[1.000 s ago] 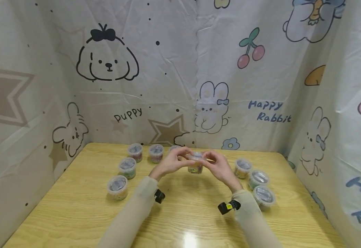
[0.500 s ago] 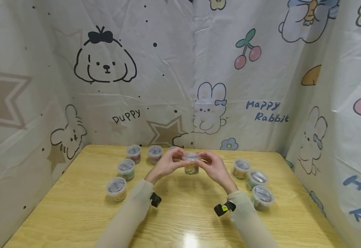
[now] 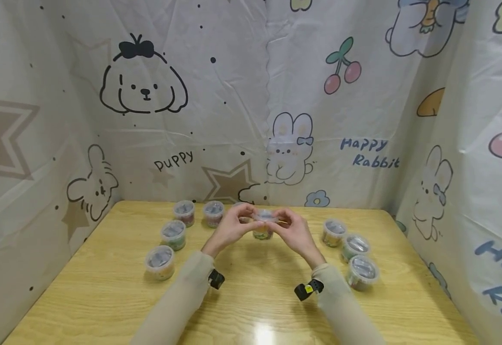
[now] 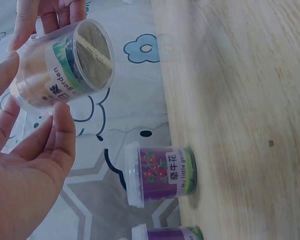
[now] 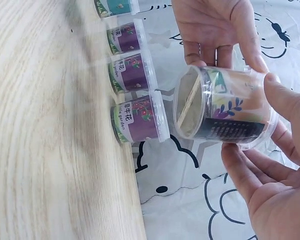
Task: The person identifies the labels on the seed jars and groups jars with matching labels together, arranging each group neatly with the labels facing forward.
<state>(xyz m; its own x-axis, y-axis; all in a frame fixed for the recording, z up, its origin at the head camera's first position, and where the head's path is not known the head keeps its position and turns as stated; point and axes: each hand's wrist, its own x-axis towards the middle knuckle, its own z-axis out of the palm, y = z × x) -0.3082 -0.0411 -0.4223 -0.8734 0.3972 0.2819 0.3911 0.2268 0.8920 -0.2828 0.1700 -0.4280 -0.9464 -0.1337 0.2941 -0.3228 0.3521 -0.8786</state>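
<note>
Both hands hold one clear plastic lidded planting cup [image 3: 263, 234] near the back middle of the table. My left hand [image 3: 233, 229] grips its left side and my right hand [image 3: 293, 233] its right side, thumbs and fingers around the lid end. In the left wrist view the cup [image 4: 65, 65] bears a "garden" label. Its underside faces the wrist cameras and shows a thin wooden stick lying across it inside. The right wrist view shows the same cup [image 5: 225, 107] raised off the tabletop, with a dark text panel on its side.
Purple-labelled cups [image 4: 162, 175] stand along the back edge, one partly hidden behind my left hand. A green cup [image 3: 174, 235] and an orange cup [image 3: 160, 262] stand at left. At right are three more lidded cups [image 3: 334, 232]. A printed curtain [image 3: 216, 96] encloses the table.
The cup and both hands have shifted slightly left, with the grip kept on both sides. The head view has also shifted a little. The standing cups have not moved.
</note>
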